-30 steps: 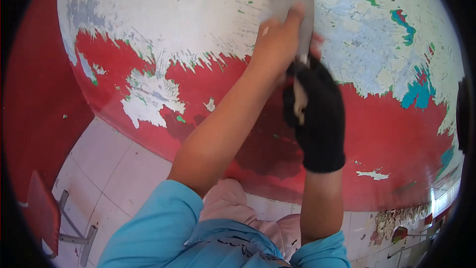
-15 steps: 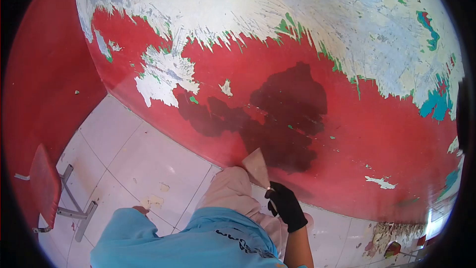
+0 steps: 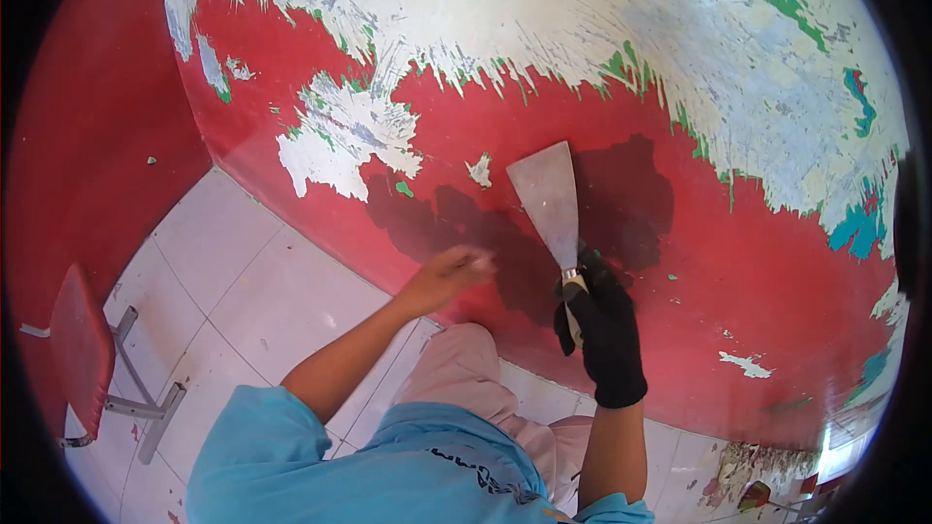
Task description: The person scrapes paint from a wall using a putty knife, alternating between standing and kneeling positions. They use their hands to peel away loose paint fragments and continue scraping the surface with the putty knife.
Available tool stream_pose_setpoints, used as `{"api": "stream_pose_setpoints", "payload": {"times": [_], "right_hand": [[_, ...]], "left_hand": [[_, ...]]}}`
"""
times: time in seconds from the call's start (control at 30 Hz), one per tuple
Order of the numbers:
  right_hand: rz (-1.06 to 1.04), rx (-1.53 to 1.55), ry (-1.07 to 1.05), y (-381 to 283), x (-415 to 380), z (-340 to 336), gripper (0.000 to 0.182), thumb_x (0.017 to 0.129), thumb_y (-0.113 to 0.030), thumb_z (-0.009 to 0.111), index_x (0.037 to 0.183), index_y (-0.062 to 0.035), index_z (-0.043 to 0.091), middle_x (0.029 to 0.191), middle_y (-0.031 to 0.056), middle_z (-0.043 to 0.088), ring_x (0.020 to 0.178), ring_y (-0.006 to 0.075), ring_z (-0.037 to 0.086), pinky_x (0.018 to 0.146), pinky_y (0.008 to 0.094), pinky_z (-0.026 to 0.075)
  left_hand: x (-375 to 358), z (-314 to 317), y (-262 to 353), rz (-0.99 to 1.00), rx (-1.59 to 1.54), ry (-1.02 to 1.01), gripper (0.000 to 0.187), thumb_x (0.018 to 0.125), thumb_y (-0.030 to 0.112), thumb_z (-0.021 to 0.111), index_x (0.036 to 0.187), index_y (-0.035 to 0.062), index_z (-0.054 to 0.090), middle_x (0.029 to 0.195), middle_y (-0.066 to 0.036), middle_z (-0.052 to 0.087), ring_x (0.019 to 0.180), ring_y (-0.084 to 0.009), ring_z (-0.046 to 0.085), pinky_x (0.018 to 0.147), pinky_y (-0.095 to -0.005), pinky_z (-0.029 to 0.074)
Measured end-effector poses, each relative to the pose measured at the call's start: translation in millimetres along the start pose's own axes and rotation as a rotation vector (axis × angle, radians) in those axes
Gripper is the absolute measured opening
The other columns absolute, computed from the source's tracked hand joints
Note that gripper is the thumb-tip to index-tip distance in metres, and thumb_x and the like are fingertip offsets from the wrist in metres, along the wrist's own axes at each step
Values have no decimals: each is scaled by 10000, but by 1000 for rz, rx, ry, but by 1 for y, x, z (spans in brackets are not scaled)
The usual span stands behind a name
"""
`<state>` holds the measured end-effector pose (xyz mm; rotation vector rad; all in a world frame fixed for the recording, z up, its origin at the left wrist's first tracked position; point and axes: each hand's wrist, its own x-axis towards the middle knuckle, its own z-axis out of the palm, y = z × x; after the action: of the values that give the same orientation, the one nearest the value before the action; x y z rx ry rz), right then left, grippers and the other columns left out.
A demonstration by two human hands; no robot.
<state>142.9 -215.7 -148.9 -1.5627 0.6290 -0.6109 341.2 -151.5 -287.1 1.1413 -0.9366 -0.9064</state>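
Note:
My right hand (image 3: 614,340), in a black glove, grips the pale handle of a wide-bladed paint scraper (image 3: 547,196). The metal blade points up, in front of the red painted wall (image 3: 718,281). A dark patch (image 3: 631,189) spreads over the red paint behind the blade. My bare left hand (image 3: 449,277) hovers before the lower left of this patch, its fingers smeared by motion. Above, the paint has come off in a ragged edge, baring a whitish surface (image 3: 466,0) with green slivers. A smaller bare spot (image 3: 354,136) lies to the left.
At the lower left stands a red chair (image 3: 80,354) with grey metal legs on the white tiled floor (image 3: 257,320). Another red wall (image 3: 97,107) meets the scraped one at a corner. Paint flakes (image 3: 748,475) litter the floor at the lower right, near a red-and-green object (image 3: 754,496).
My right hand has raised the scraper from near my knee to in front of the dark patch. My left arm has come up from beside my body toward the wall.

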Motion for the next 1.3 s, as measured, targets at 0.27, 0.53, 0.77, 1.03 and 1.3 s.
{"api": "stream_pose_setpoints", "payload": {"times": [0.27,0.53,0.77,1.03,1.3], "right_hand": [[11,-141,27,-26,3,14,465,860,-84,470,1309,3,386,794,39,517,491,90,472,404,223,364],[-14,-53,89,-11,-13,-3,492,831,-100,495,1295,22,387,793,50,522,503,100,474,416,220,371],[-28,29,-3,-2,-24,-40,531,809,-114,508,1304,19,368,792,51,521,498,103,471,416,228,374],[73,190,-263,25,-19,-71,499,811,-7,476,1297,-20,365,792,39,484,549,102,478,438,226,392],[106,285,-537,53,8,-16,492,838,-36,461,1317,-36,348,712,29,458,505,80,469,387,218,365]], "left_hand": [[32,78,85,149,-578,-8,284,943,293,468,1068,50,542,1020,-90,619,957,-170,593,851,-328,452],[47,45,72,225,-551,538,215,943,234,460,1013,55,557,936,-38,602,817,-116,585,730,-261,458],[51,39,52,435,-245,954,228,945,241,453,1068,62,522,971,-51,584,812,-123,590,670,-250,441],[6,129,55,77,-535,464,266,958,288,414,1064,57,494,957,-66,585,817,-164,594,738,-303,480],[-10,100,49,71,-639,546,307,955,381,395,1016,89,464,874,-67,591,829,-187,598,710,-326,502]]}}
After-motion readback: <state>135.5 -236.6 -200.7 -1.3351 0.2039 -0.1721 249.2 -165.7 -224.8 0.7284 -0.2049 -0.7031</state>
